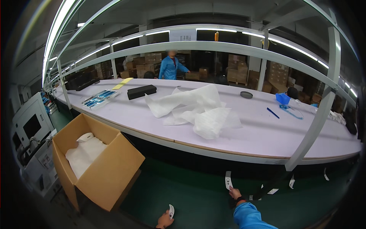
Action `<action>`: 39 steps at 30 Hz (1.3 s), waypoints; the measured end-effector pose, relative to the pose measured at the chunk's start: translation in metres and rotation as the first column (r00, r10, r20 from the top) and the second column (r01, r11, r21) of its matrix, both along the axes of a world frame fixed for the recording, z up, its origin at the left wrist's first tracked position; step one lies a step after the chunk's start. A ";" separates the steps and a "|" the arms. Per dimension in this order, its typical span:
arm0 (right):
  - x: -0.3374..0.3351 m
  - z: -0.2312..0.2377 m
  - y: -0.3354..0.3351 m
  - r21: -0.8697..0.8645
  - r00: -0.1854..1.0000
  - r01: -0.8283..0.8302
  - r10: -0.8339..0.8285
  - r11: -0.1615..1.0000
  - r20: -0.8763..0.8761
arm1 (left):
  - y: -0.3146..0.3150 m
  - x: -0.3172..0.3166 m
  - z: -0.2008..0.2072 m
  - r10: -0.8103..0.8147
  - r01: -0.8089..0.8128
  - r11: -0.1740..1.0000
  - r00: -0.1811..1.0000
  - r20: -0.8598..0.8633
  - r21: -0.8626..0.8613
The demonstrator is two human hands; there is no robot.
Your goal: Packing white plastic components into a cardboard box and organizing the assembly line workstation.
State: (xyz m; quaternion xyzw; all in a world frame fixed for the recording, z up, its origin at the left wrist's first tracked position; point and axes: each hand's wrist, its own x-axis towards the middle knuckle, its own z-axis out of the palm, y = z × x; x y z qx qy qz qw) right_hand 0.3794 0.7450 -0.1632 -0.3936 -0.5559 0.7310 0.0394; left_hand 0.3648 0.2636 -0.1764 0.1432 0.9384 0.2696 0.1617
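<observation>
Low in the view, my left hand (164,221) is closed on a short white curved piece (171,211). To the right of it, my right hand (235,193) in a blue sleeve grips the lower end of a longer white curved piece (228,180) with dark marks on its face. Both are held over the green floor, in front of the table. A large cardboard box (110,171) stands open at the left, with a white foam sheet (84,154) inside and a similar white piece (85,137) on top of the sheet.
Crumpled white foam sheeting (202,108) lies on the long table (251,139), near a black case (142,92), bagged blue items (100,98) and a blue pen (272,113). A metal post (316,122) rises at right. Several white pieces (291,182) show below the table edge. A person (170,68) stands beyond.
</observation>
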 end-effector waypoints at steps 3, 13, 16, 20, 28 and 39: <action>-0.009 -0.029 0.010 0.097 0.987 0.151 -0.144 0.984 -0.068 | 0.019 -0.018 0.008 0.097 -0.098 0.995 0.968 0.231 -0.007; 0.033 0.055 -0.186 0.911 0.781 -0.346 0.607 0.224 0.147 | 0.110 -0.023 0.039 0.068 -0.791 0.286 0.580 0.812 0.541; 0.042 0.105 -0.216 0.864 0.682 -0.443 0.716 0.241 0.150 | 0.128 -0.023 0.048 0.001 -0.799 0.224 0.572 0.820 0.558; 0.050 0.129 -0.225 0.707 0.614 -0.635 0.759 0.311 0.217 | 0.139 -0.025 0.044 -0.107 -0.808 0.126 0.566 0.818 0.576; 0.077 0.123 -0.220 0.904 0.405 -0.422 0.905 0.060 0.129 | 0.137 -0.017 0.050 -0.210 -0.819 0.104 0.537 0.817 0.565; 0.071 0.091 -0.105 0.611 0.635 -0.664 0.757 0.431 0.156 | 0.100 -0.006 0.079 -0.066 -0.822 0.308 0.484 0.873 0.479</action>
